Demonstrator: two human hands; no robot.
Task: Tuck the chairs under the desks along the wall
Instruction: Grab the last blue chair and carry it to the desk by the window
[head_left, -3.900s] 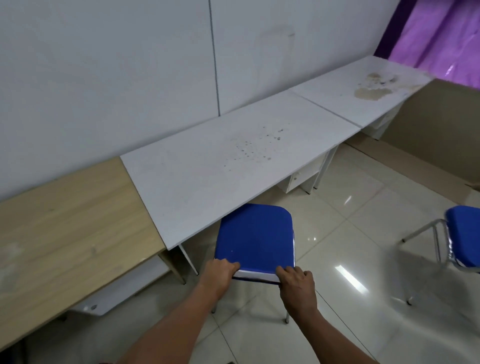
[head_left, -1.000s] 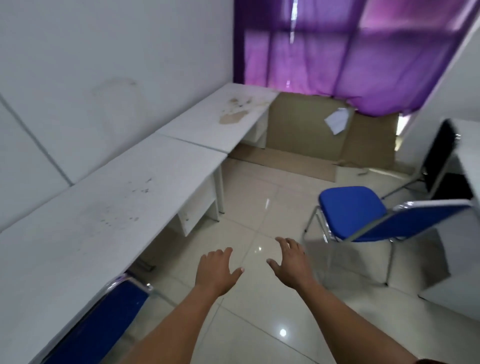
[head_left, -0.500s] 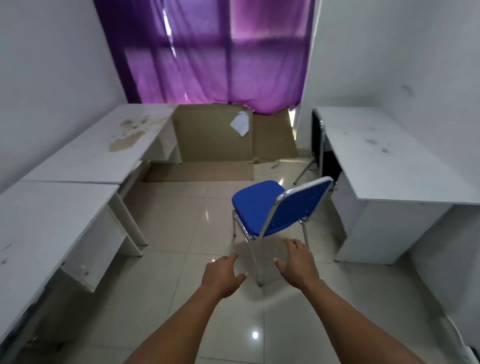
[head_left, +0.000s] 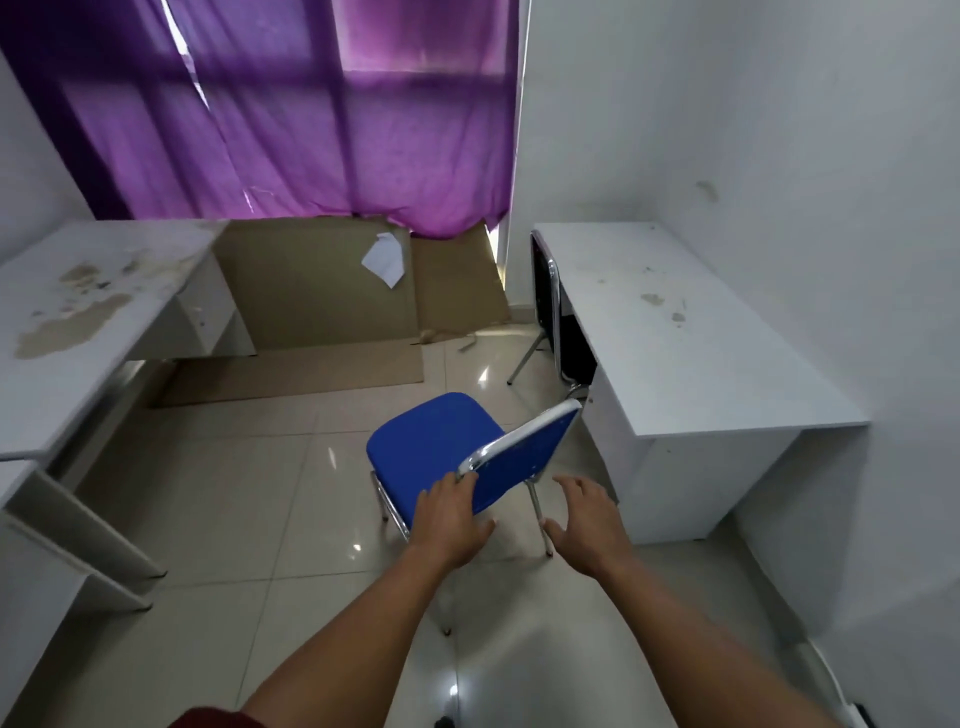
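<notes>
A blue chair (head_left: 434, 441) with a chrome frame stands out on the tiled floor in the middle of the room, its backrest (head_left: 524, 457) turned toward me. My left hand (head_left: 449, 517) is spread, fingertips touching the backrest's left top corner. My right hand (head_left: 587, 522) hovers open just right of the backrest, apart from it. A stained white desk (head_left: 78, 322) runs along the left wall. Another white desk (head_left: 675, 332) stands against the right wall, with a black chair (head_left: 548, 296) tucked beside it.
Flat cardboard sheets (head_left: 311, 301) lean under the purple curtain (head_left: 291, 104) and lie on the floor at the back. A nearer white desk's panel (head_left: 67, 530) juts out at the left. Open tiled floor lies between the desk rows.
I let go of the first chair, now under the left desk, and turned toward the window. Both hands have moved forward to the second blue chair; the left now touches its backrest.
</notes>
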